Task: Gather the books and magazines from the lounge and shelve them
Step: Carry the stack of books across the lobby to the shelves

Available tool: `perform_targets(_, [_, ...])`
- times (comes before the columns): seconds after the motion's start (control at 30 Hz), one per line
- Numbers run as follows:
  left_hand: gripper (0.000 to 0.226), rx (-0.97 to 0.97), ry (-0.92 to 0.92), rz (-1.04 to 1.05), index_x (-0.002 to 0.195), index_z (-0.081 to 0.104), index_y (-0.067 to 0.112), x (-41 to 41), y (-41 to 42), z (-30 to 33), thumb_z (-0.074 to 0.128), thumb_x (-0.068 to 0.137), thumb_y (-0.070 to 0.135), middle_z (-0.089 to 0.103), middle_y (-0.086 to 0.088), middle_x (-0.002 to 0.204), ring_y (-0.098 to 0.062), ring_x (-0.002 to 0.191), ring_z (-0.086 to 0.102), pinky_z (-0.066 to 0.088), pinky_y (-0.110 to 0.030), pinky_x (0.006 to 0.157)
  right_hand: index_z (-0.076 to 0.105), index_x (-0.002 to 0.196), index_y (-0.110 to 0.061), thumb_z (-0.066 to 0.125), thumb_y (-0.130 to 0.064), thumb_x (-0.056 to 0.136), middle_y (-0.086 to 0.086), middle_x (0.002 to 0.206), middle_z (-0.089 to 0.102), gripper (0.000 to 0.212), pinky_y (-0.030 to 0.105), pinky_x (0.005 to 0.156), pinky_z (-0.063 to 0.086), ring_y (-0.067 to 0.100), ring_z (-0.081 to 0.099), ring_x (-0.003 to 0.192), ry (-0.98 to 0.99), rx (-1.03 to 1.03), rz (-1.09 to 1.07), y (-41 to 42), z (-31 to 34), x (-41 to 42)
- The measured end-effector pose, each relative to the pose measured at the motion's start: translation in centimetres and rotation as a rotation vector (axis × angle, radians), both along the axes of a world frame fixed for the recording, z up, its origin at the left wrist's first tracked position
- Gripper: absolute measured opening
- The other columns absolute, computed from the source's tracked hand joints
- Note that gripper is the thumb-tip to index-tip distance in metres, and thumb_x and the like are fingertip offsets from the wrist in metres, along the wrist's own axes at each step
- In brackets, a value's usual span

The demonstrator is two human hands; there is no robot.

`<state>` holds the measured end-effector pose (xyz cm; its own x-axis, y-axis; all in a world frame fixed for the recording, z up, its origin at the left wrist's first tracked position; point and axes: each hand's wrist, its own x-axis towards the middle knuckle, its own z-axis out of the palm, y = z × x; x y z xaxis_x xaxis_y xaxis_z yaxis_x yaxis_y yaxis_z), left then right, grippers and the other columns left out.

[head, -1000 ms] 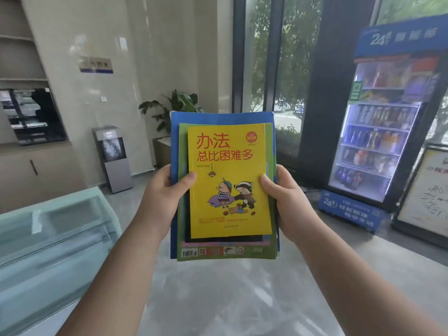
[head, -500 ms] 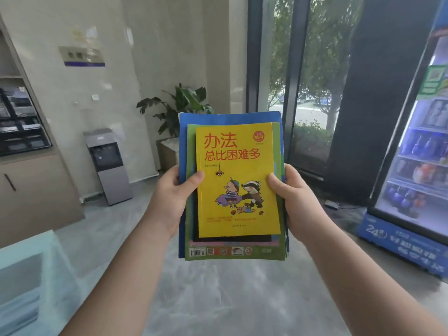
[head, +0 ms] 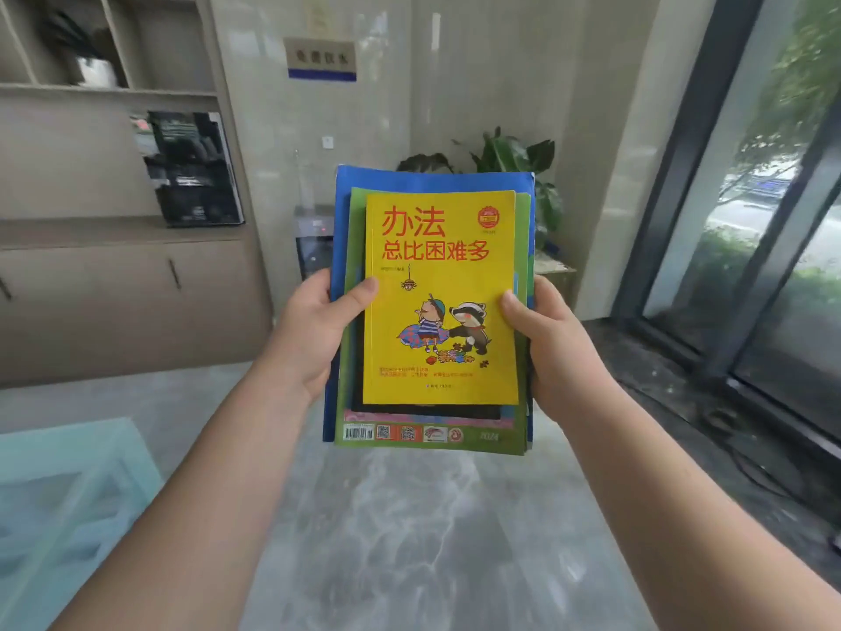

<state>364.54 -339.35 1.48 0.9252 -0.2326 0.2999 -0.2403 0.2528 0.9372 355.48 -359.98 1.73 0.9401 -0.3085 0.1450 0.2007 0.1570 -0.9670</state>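
Hands: left grip (head: 314,332) | right grip (head: 553,343) | both clasping book stack (head: 437,307) edges, thumbs on top

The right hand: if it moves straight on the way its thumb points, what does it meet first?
The right hand already holds the pile; its thumb lies on the yellow book, so it meets that cover at once.

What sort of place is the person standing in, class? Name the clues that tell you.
Probably a lobby or lounge of an office or public building: polished stone floor, a wall sign above a water dispenser, built-in shelving and tall windows.
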Motion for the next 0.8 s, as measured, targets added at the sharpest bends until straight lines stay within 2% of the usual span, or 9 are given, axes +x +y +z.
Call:
perform_targets(0.17, [0.036,-0.012,-0.030,0.100,0.113,0.065,0.014,13.4,-0.6,-0.5,0.067,0.080,0.027,0.074,-0.005,0.112,-0.023,0.104,0.071,0.055,-0.042,0.091,0.060,0.117,-0.021,0.054,-0.019,0.099,0.003,0.103,0.078,0.019,0.046,0.069,0.062,0.026,0.076,0.091,-0.046,-0.010,0.119,-1.8,-0.2,15.6])
perform_targets(0.37, [0.023,-0.025,-0.066,0.183,0.112,0.064,0.011,31.2,-1.0,1.6,0.061,0.090,0.015,0.074,-0.003,0.106,-0.016,0.091,0.073,0.059,-0.038,0.086,0.059,0.122,-0.019,0.055,-0.021,0.099,0.008,0.113,0.075,0.024,0.050,0.076,0.061,0.030,0.074,0.098,-0.062,-0.006,0.215,-2.7,1.6,35.1])
perform_targets(0.47, [0.037,-0.019,-0.085,0.205,0.121,0.062,0.008,38.5,-0.8,2.9,0.064,0.086,0.018,0.075,-0.004,0.109,-0.016,0.094,0.073,0.060,-0.031,0.078,0.059,0.123,-0.020,0.056,-0.022,0.099,0.008,0.114,0.074,0.025,0.054,0.080,0.060,0.031,0.074,0.100,-0.078,0.007,0.260,-3.0,2.6,43.5])
perform_targets(0.53, [0.044,-0.004,-0.093,0.234,0.123,0.061,0.007,43.8,-0.5,3.4,0.066,0.082,0.023,0.074,-0.005,0.112,-0.018,0.097,0.073,0.059,-0.033,0.080,0.060,0.121,-0.020,0.056,-0.022,0.098,0.008,0.113,0.075,0.023,0.054,0.079,0.060,0.031,0.074,0.098,-0.088,0.031,0.298,-2.9,2.7,49.6])
perform_targets(0.63, [0.033,0.028,-0.084,0.319,0.119,0.064,0.011,51.5,0.2,3.2,0.065,0.087,0.019,0.074,-0.005,0.113,-0.021,0.102,0.071,0.056,-0.039,0.089,0.059,0.119,-0.019,0.056,-0.022,0.098,0.008,0.111,0.075,0.022,0.053,0.076,0.060,0.030,0.075,0.095,-0.083,0.053,0.347,-2.2,2.1,58.6])
perform_targets(0.8, [0.017,0.038,-0.123,0.460,0.106,0.067,0.018,64.8,2.1,3.2,0.063,0.090,0.016,0.077,-0.002,0.106,-0.022,0.102,0.071,0.055,-0.044,0.092,0.057,0.124,-0.019,0.056,-0.023,0.098,0.007,0.113,0.075,0.026,0.053,0.075,0.061,0.030,0.075,0.096,-0.131,0.049,0.487,-0.3,1.9,75.6])
